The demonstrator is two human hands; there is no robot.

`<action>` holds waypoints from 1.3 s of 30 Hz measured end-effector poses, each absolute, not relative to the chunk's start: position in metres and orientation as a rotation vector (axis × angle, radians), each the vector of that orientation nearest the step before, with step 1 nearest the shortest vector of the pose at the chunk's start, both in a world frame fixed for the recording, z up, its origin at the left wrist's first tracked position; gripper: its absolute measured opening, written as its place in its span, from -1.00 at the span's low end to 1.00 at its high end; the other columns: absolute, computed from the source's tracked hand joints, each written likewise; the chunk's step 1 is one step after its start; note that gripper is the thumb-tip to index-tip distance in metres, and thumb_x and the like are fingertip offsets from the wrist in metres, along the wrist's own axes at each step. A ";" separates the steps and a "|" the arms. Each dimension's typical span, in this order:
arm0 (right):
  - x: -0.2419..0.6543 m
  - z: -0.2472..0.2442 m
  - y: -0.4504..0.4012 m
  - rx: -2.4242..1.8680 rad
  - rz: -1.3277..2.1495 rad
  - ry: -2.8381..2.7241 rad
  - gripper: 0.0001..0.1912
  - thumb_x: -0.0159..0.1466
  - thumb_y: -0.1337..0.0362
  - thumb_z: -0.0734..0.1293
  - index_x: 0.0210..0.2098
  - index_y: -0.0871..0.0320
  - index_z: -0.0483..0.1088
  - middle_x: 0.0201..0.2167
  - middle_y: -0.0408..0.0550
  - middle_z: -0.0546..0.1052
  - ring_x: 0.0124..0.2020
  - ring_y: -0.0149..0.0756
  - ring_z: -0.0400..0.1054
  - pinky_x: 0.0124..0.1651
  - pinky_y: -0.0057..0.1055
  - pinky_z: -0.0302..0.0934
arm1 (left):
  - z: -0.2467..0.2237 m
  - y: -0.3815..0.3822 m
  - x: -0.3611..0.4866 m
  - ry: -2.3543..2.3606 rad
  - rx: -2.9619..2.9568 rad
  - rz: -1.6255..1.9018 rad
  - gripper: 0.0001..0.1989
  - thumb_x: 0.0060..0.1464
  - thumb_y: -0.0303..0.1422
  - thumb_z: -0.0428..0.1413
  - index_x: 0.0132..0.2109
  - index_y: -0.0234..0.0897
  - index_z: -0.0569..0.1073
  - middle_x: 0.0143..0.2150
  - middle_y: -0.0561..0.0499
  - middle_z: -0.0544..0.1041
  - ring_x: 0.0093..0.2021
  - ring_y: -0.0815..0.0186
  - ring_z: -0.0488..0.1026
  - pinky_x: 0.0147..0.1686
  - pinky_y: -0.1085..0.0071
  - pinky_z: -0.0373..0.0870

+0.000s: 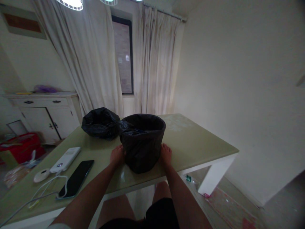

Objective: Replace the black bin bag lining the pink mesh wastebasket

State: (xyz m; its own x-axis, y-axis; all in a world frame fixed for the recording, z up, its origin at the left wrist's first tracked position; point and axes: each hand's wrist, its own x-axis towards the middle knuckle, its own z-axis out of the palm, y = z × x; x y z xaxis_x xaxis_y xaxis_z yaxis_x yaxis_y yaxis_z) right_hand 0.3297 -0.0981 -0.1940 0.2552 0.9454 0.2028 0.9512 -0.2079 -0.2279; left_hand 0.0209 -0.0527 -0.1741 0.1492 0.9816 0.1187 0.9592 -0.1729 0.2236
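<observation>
A dark bin [143, 149] with a black plastic bag lining its inside stands upright near the front edge of the green-topped table [195, 143]. My left hand [117, 155] rests against its left side, and my right hand [166, 153] lies against its right side. Both hands are partly hidden by the bin, but fingers of each show a little apart, wrapping nothing. Behind and left, touching the bin or very near it, sits a crumpled black plastic bag [101, 124] with its mouth open.
At the left of the table are a white power bank [65, 159], a black phone [77, 178], a small white round object [41, 175] and cables. Beyond stand a white cabinet [39, 111] and a red bag [23, 148]; a bottle [190, 179] lies on the floor.
</observation>
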 end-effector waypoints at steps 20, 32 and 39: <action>0.327 -0.186 -0.102 -2.234 -0.002 -1.760 -0.47 0.58 0.33 0.17 0.47 0.16 0.40 0.52 0.30 0.39 0.50 0.08 0.33 0.52 -0.03 0.13 | -0.174 -0.054 0.021 1.960 2.330 0.365 -0.64 0.47 -0.47 -0.01 0.22 -0.34 0.60 0.25 -0.35 0.63 0.31 -0.03 0.58 0.29 0.12 0.47; 0.327 -0.186 -0.103 -2.252 -0.003 -1.754 -0.46 0.58 0.34 0.13 0.47 0.12 0.41 0.53 0.24 0.39 0.52 0.04 0.31 0.52 -0.10 0.10 | -0.177 -0.050 0.020 1.961 2.333 0.379 -0.66 0.42 -0.48 0.05 0.20 -0.29 0.60 0.28 -0.30 0.63 0.31 -0.02 0.58 0.29 0.12 0.49; 0.326 -0.185 -0.103 -2.240 0.008 -1.756 -0.43 0.57 0.32 0.16 0.51 0.16 0.38 0.54 0.27 0.38 0.52 0.10 0.30 0.53 -0.05 0.09 | -0.180 -0.049 0.019 1.971 2.325 0.397 -0.65 0.43 -0.48 0.03 0.21 -0.30 0.60 0.30 -0.31 0.63 0.33 -0.04 0.57 0.29 0.11 0.47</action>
State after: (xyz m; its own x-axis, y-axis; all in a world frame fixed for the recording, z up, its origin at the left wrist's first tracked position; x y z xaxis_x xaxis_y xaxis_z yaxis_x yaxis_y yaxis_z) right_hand 0.3260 -0.1034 -0.1852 0.2553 0.9509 0.1752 0.9492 -0.2120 -0.2327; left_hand 0.0192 -0.0490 -0.1802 0.1457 0.9776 0.1516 0.9602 -0.1766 0.2165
